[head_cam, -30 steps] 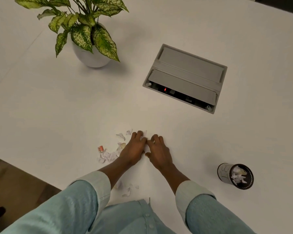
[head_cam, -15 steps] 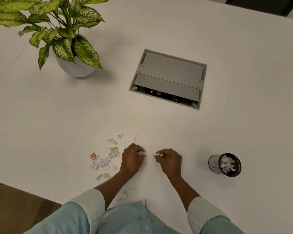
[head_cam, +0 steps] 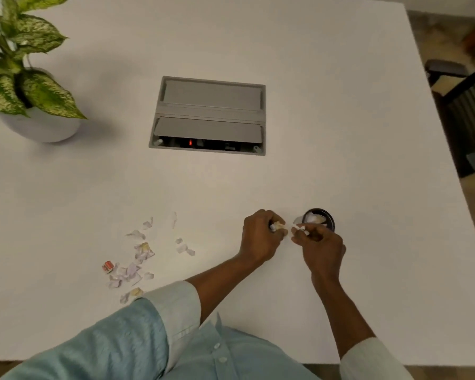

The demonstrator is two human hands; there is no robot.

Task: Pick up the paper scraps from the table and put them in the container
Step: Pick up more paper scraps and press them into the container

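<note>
Nearest, pale blue shirt sleeves [head_cam: 173,314] reach out over the flat white table [head_cam: 66,193]. The left hand [head_cam: 261,237] is curled shut, its grip closed on a small wad of white paper that peeks out at the fingertips. The right hand [head_cam: 320,244] pinches another white bit between thumb and forefinger. Both hang just short of the small round black container [head_cam: 320,218], probably so each load can be dropped in without a second reach. The container already holds crumpled white paper and stands at arm's length on the right, well apart from the mess.

To the left, the loose torn paper scraps [head_cam: 137,259], white and pale lilac, lie scattered on the table, with one small red-and-white scrap [head_cam: 107,266] at their left edge. So the job looks partly done.

Farther back sits a grey recessed cable box [head_cam: 209,116] with a small red light, and far left a white round pot with a green speckled-leaf plant [head_cam: 30,86].

No writing can be read anywhere; the red scrap's print is too small.
</note>
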